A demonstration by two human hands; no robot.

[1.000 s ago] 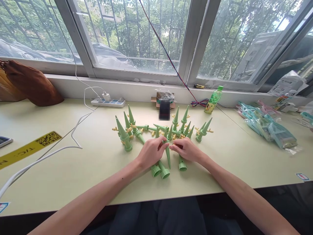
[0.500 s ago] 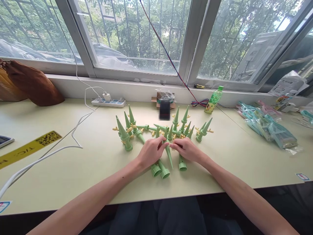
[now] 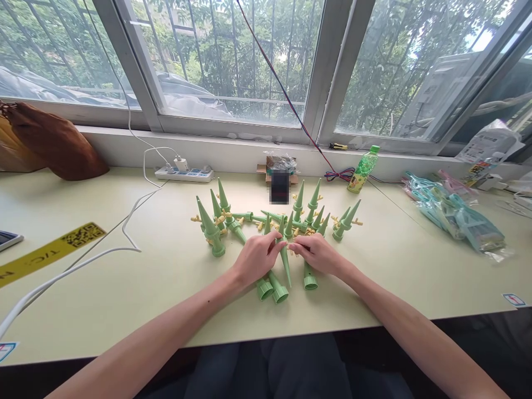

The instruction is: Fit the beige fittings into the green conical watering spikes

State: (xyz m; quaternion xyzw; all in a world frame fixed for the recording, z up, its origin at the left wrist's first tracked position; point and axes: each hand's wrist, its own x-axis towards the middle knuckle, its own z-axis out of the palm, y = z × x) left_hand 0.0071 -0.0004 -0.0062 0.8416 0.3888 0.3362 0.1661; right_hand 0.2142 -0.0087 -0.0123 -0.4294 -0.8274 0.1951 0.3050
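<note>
Left hand (image 3: 256,258) pinches green spike (image 3: 285,265), tip toward wearer. Right hand (image 3: 318,254) bunched beside it; fingers hide any held piece, cannot tell.

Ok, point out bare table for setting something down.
Bare: left, between the curved white cable and the leftmost standing green plastic cone; right, between the rightmost standing green plastic cones and the clear plastic bags of teal items. Crowded: the middle, around left hand and right hand.

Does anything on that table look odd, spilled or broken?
Yes: the dark rectangle in front of the small brown cardboard box looks blocky and pixelated while its surroundings are sharper, so I can't identify it. I see nothing spilled or broken among the green plastic cones.
</note>
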